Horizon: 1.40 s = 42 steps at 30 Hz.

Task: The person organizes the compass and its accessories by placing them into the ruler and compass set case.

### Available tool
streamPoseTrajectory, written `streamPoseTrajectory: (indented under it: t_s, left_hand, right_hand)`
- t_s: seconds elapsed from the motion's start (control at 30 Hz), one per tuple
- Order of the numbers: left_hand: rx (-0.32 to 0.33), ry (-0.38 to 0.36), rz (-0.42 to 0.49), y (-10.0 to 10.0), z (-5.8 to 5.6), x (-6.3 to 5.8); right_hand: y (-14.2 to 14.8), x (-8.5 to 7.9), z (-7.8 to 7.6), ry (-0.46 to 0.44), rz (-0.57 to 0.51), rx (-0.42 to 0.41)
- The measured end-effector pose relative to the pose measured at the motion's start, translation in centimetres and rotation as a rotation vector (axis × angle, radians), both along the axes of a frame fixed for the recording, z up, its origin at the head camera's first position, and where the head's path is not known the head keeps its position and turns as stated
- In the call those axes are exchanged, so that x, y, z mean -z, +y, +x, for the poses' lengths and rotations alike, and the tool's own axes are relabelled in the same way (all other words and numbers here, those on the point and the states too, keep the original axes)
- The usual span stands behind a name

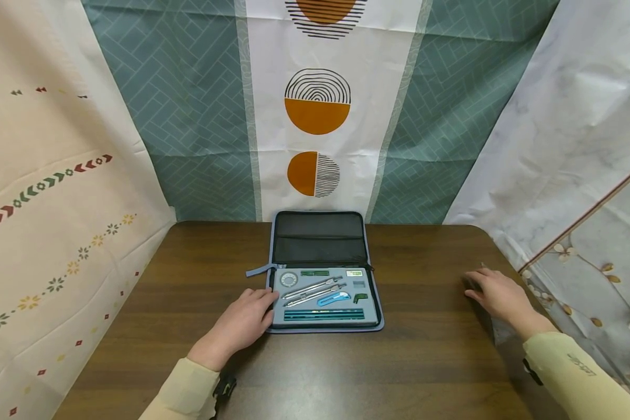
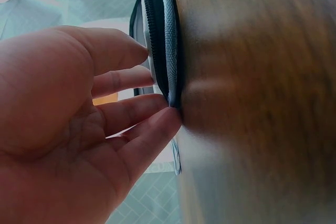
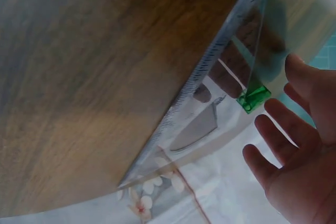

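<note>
An unzipped blue pencil case (image 1: 380, 315) lies on the table with its dark lid raised at the back. Its pale tray carries two silver compasses (image 1: 312, 287), blue-green pencils (image 1: 324, 314), a light blue cutter (image 1: 333, 298), a round white piece (image 1: 288, 279) and small green pieces. My left hand (image 1: 245, 318) touches the case's left edge with fairly straight fingers, by the zipper (image 2: 153, 35). At the table's right side, my right hand (image 1: 496, 294) has its fingers spread and loosely bent. Beside them is a clear set square (image 3: 197, 80) with a green label (image 3: 253, 99); the fingertips look apart from it.
A brown wooden table (image 1: 425, 361) lies below both hands. Behind it hangs a teal and white cloth (image 1: 199, 116); more cloths hang at the left (image 1: 58, 233) and right (image 1: 567, 116). The zipper's blue pull strap (image 1: 261, 270) sticks out to the left.
</note>
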<state>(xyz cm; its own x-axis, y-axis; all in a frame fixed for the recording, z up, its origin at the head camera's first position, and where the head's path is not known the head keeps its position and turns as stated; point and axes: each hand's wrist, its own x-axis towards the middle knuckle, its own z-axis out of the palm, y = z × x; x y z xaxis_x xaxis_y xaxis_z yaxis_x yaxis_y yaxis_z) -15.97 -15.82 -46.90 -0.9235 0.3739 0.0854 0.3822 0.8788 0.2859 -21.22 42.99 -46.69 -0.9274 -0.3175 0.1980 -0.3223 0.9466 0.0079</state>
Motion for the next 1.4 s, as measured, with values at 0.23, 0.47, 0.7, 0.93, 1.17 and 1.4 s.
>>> streamPoseTrajectory:
  t_s: [0.23,0.47,0.7,0.93,1.17,1.4]
  left_hand:
    - [0.002,0.005,-0.005,0.0,-0.1,0.0]
    - [0.010,0.016,-0.001,0.0,-0.1,0.1]
    - [0.008,0.011,0.001,-0.1,-0.1,0.2]
    - [0.010,0.013,0.006,-0.1,-0.1,0.2]
    - [0.016,0.025,0.008,-0.2,-0.1,0.3]
    - [0.014,0.026,0.006,-0.2,0.0,0.3]
  right_hand:
    - [0.7,0.2,0.2,-0.023,0.013,0.029]
    - [1.2,0.5,0.4,-0.020,0.003,0.036]
    - [1.6,0.6,0.4,-0.021,-0.022,0.051]
    - [1.9,0.9,0.3,-0.007,-0.019,0.042]
    - [2.2,1.2,0.1,0.020,-0.030,0.035]
    - [2.1,1.2,0.0,0.014,-0.041,0.047]
